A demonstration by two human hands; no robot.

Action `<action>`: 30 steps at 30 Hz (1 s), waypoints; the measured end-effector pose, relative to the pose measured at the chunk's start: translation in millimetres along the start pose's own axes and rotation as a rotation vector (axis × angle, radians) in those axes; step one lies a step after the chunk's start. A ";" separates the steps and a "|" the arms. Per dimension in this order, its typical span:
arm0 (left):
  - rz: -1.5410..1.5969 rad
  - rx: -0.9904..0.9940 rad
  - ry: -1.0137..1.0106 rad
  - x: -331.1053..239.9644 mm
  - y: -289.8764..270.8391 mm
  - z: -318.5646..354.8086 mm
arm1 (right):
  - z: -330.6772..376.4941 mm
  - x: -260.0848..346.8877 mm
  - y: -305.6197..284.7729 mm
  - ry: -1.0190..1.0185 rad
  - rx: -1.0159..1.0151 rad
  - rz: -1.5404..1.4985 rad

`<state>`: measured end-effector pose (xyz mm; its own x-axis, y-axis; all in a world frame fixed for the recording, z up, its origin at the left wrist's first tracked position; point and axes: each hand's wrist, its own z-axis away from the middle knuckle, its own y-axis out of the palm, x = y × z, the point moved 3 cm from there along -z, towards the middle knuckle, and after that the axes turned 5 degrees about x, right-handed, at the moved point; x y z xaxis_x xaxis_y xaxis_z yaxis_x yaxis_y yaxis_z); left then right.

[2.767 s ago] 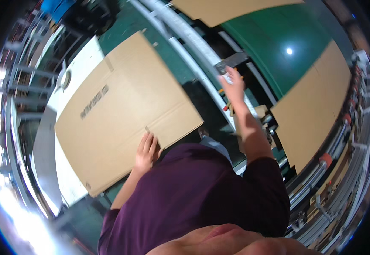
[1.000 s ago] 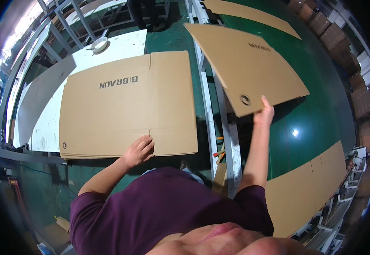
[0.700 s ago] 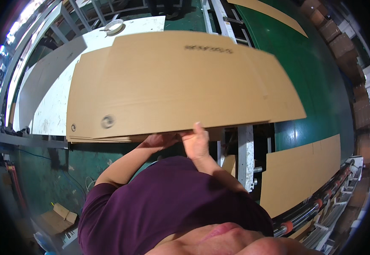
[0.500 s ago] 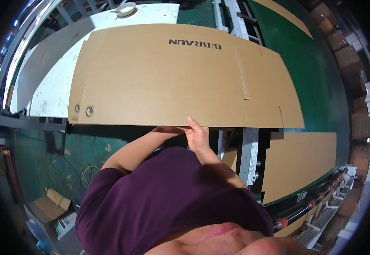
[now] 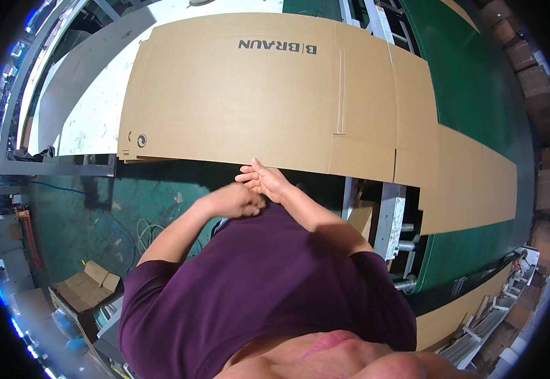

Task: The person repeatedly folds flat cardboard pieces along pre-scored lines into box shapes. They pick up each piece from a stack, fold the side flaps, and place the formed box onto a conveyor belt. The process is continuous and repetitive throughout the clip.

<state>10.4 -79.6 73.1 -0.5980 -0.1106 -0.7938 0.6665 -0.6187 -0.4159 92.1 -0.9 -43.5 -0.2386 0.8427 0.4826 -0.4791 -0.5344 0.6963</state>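
A large flat brown cardboard box blank [image 5: 237, 95] with dark print lies across a white table and a metal frame in front of me. Just below its near edge, my right hand [image 5: 267, 180] is held palm up, fingers apart, with nothing in it. Its thumb points at the cardboard edge; whether it touches is unclear. Close beside it, by my waist, my left hand [image 5: 238, 201] has bent fingers, blurred and partly turned from view. Anything inside them is hidden.
Another cardboard blank [image 5: 471, 183] rests on the green conveyor belt [image 5: 477, 95] at right. The white table [image 5: 82, 120] has a metal frame [image 5: 60, 167]. A metal rail [image 5: 390, 218] stands right of me. An open cardboard box [image 5: 89, 287] sits lower left, near hoses on the floor.
My right hand has let go of the blank's near edge and drawn back. My left hand has come out from under that edge toward my waist. The blank on the belt has moved farther away.
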 end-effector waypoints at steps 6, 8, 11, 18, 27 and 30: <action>-0.460 -0.678 0.368 -46.2 -16.7 -106.1 | 46.3 13.1 -43.0 -0.386 0.269 1.327; -0.604 -0.684 0.329 -46.2 -8.8 -132.3 | 123.5 71.7 -36.7 -0.003 0.373 1.363; -0.755 -0.604 0.235 -49.4 -4.8 -142.6 | 226.3 157.8 -89.9 -0.095 -0.080 0.830; -0.736 -0.642 0.205 -45.6 -8.5 -142.0 | 321.3 269.2 -333.0 -0.535 -1.233 1.016; -0.722 -0.707 0.181 -22.9 -18.2 -143.5 | 216.6 295.9 -34.9 -0.662 -0.895 1.637; -0.758 -0.759 0.182 -19.0 -14.5 -147.8 | 113.3 262.2 -31.8 -0.442 -0.872 1.996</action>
<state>77.8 46.5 28.6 -0.9364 0.2530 -0.2432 0.2908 0.1713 -0.9413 140.5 229.8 121.1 -0.6608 -0.7249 0.1947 -0.1056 -0.1670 -0.9803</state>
